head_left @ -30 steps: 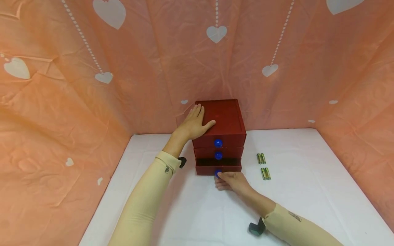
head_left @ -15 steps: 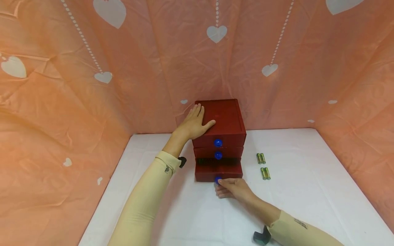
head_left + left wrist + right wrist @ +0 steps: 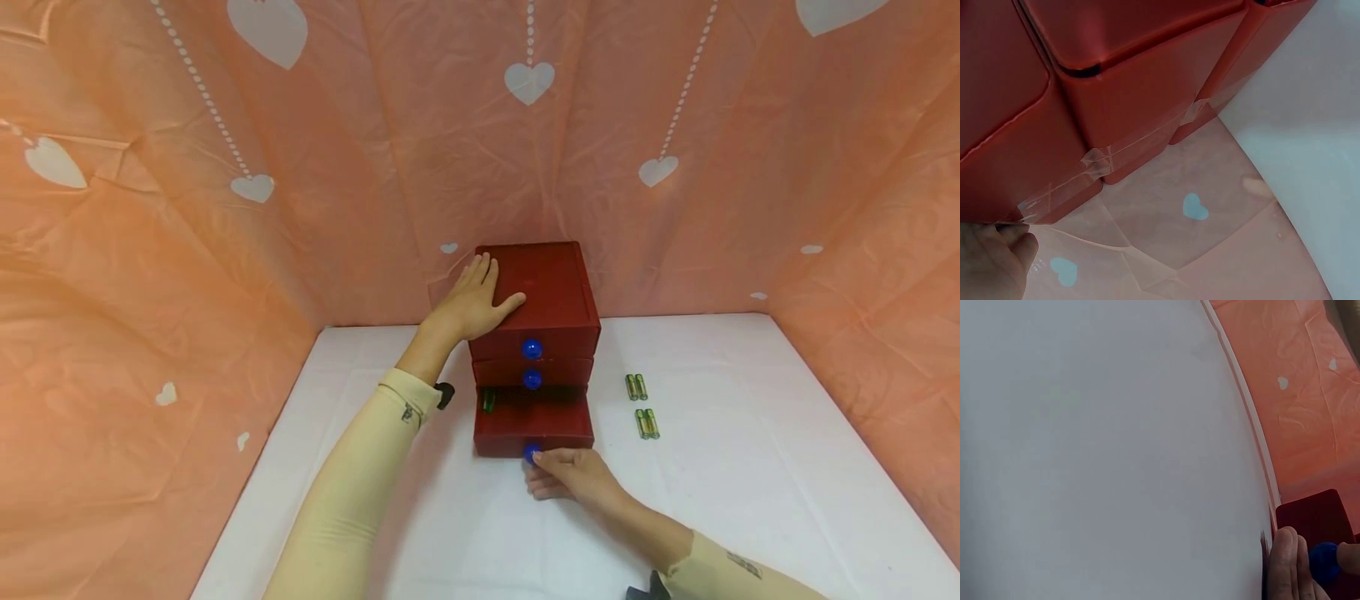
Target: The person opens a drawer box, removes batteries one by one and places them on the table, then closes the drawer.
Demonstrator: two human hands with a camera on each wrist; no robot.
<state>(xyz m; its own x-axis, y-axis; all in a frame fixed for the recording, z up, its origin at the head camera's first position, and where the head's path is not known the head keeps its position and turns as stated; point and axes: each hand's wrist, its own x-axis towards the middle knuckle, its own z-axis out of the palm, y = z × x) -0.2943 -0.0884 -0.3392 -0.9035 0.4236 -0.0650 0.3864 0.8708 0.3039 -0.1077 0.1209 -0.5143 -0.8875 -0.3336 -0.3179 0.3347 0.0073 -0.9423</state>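
Right hand (image 3: 576, 473) pinches the extended bottom drawer's (image 3: 501, 446) blue knob (image 3: 530, 452), something green (image 3: 489, 401) lying inside.

Orange heart-print sheeting (image 3: 450, 133), white tabletop (image 3: 750, 417)

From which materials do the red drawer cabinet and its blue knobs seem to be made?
The red drawer cabinet looks like leatherette over board, or plastic: smooth, faintly glossy, with softly rounded edges. The blue knobs seem to be polished plastic, perhaps glass, judging by their bright highlights.
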